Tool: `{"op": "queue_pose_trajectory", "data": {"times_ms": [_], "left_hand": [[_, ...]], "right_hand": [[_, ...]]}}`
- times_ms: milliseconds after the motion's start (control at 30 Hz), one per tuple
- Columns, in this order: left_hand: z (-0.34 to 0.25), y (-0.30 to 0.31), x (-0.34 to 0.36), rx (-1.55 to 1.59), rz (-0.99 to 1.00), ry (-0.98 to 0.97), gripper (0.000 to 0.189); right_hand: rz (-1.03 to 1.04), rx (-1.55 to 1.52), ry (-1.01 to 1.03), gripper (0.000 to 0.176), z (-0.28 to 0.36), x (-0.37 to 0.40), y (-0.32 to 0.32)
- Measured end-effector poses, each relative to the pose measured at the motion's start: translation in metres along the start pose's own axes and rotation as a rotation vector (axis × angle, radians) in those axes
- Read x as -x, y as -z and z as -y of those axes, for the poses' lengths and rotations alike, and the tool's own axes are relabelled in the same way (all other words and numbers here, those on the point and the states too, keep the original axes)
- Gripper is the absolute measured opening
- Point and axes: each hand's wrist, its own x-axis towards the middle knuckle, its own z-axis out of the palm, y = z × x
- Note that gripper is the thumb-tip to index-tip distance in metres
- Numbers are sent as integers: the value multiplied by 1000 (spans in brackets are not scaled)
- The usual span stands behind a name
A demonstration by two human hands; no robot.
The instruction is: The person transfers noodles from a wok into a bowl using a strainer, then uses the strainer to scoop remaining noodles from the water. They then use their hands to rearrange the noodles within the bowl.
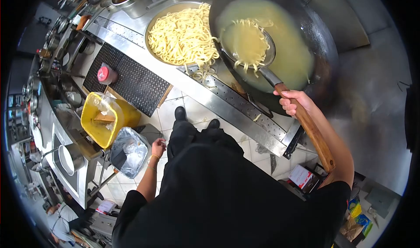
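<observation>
My right hand [295, 103] is closed round the wooden handle [316, 136] of a long-handled strainer. Its round bowl [247, 42] lies in the cloudy yellowish liquid of a large dark wok [326, 42]. Several noodles cling along the bowl's rim, and a few hang over it. Left of the wok, a wide metal bowl [147, 34] holds a high heap of yellow noodles [180, 36], some spilling over its near edge. My left hand [158, 147] hangs low by my left leg, fingers loosely bent and apart, with nothing visible in it. It is nearest to a lined bin [130, 151].
Stray noodles [203, 74] lie on the perforated metal counter edge [227, 92]. A yellow bin [114, 121] and a red-lidded container [106, 75] on a black mat [139, 82] are at left. Metal pots [130, 2] stand behind. Another person [63, 221] is at lower left.
</observation>
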Motion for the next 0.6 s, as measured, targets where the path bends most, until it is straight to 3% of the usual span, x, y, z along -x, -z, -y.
{"op": "queue_pose_trajectory", "data": {"times_ms": [267,367,600], "left_hand": [[-29,9,-47,28,107,-118,29],[-18,38,-73,67,103,-94,30],[-6,136,-123,83,92,69,32]], "right_hand": [[22,-41,32,27,0,8,-76],[-84,-45,103,29,2,3,-128],[-365,341,250,30,21,-60,-265]]}}
